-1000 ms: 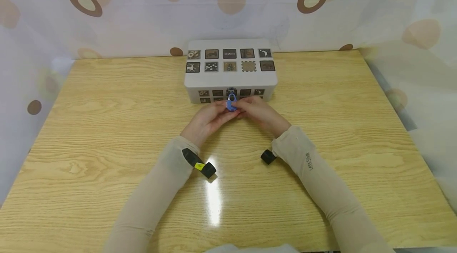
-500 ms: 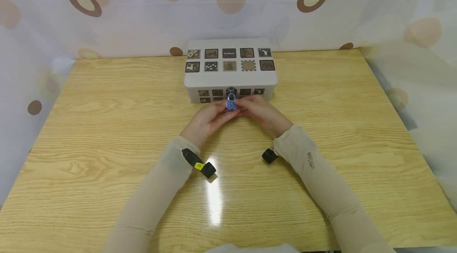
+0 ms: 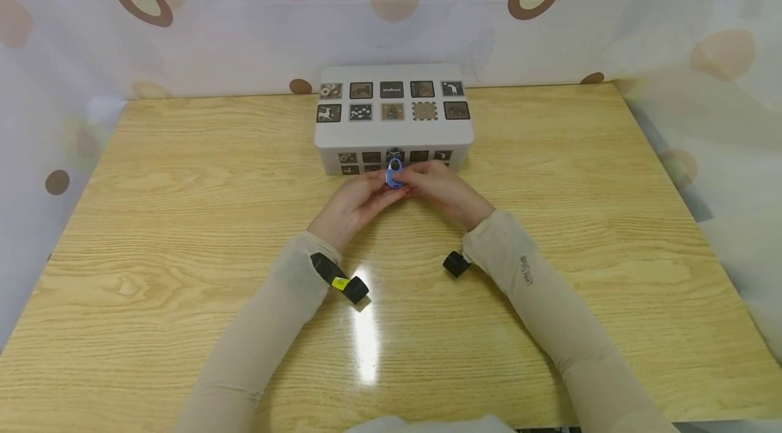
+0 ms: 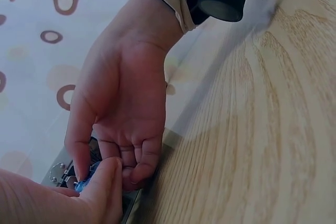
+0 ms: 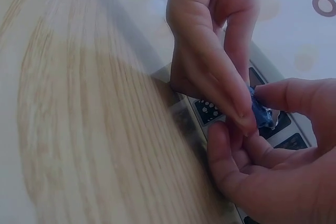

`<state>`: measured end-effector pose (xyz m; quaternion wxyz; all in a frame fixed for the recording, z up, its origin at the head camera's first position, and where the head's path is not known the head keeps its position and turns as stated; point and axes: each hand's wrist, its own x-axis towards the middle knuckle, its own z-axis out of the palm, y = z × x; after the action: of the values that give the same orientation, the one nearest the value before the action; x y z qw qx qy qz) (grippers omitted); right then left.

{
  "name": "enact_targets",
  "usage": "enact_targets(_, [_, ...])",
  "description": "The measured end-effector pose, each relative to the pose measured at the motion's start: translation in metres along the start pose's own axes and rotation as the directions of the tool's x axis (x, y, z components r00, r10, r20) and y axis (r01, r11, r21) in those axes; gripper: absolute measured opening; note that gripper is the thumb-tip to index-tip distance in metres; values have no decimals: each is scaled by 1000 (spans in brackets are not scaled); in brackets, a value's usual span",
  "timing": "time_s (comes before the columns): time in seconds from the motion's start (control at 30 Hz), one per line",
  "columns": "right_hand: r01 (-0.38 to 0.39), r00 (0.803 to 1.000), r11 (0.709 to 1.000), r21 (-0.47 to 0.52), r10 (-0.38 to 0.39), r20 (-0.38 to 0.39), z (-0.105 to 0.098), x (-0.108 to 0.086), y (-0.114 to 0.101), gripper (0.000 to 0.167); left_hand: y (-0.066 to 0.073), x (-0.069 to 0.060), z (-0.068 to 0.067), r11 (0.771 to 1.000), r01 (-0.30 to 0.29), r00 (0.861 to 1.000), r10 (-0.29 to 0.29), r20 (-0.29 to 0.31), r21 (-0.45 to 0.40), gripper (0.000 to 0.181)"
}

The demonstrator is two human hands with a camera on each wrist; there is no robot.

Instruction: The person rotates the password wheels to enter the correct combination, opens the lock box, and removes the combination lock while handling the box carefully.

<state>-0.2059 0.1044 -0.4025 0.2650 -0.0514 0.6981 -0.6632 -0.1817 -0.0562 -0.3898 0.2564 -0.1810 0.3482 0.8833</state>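
Observation:
A small blue padlock [image 3: 390, 179] hangs at the metal latch [image 3: 395, 151] on the front of a white lidded box [image 3: 391, 137], its shackle pointing up. Whether the shackle passes through the latch is too small to tell. From the left, my left hand [image 3: 353, 208] pinches the padlock between thumb and fingers. My right hand [image 3: 451, 193] holds it from the other side, thumb across its front face. In the left wrist view, fingers hide most of the blue padlock [image 4: 80, 185]. The right wrist view shows both hands meeting around the padlock [image 5: 261, 115].
The box is closed and stands at the back of a wooden table [image 3: 183, 216], near a curtain [image 3: 244, 26] with brown circles. Picture squares cover its lid and front. Black wrist cameras [image 3: 356, 289] sit on both sleeves.
Half a second ago my right thumb lay further right, with marks showing on the padlock's face; now it covers that face again. My right wrist has shifted slightly left. The left hand stays put.

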Motion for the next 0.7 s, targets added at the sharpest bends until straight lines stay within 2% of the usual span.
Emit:
enact_targets(0.3, [-47,999,999,3,47,-15,1,4,0,36,-1,1,0,1000,-4,1000,4,-1,17,42])
enact_targets(0.53, [-25,1000,998,50,25,0,-6,2,0,37,-1,1,0,1000,-9,1000,9,-10,19,42])
enact_targets(0.7, [-16,1000,1000,9,16,18,-9,0,0,36,-2,2,1,1000,-5,1000,5,-16,-6,42])
